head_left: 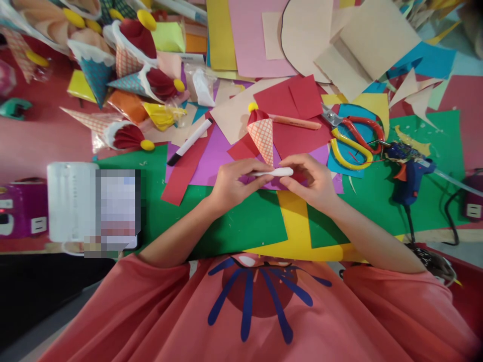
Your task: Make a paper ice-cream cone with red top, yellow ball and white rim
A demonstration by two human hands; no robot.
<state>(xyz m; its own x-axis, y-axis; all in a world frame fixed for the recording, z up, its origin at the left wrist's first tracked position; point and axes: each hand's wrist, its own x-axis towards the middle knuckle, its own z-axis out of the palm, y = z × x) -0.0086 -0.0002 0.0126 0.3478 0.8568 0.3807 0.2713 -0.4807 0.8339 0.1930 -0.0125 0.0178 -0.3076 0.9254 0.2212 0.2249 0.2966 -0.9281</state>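
Note:
Between the finger and thumb of my left hand (236, 183) is the left end of a small, long white piece (283, 172); its material is not clear. My right hand (311, 183) curls round the other end, index finger above and thumb below, closed lightly on it. Just beyond my fingers lies a paper ice cream cone (262, 136) in orange check, with a red pleated top and a yellow ball; its tip points at my hands. Purple paper (204, 161) and red paper (302, 136) lie beneath it.
Scissors (358, 141) with red and yellow handles lie right, beside a blue glue gun (409, 176) with a cord. A marker (190, 142) and an orange pen (296, 122) lie on paper. Several finished cones (130, 48) crowd the back left. A phone (118, 206) lies left.

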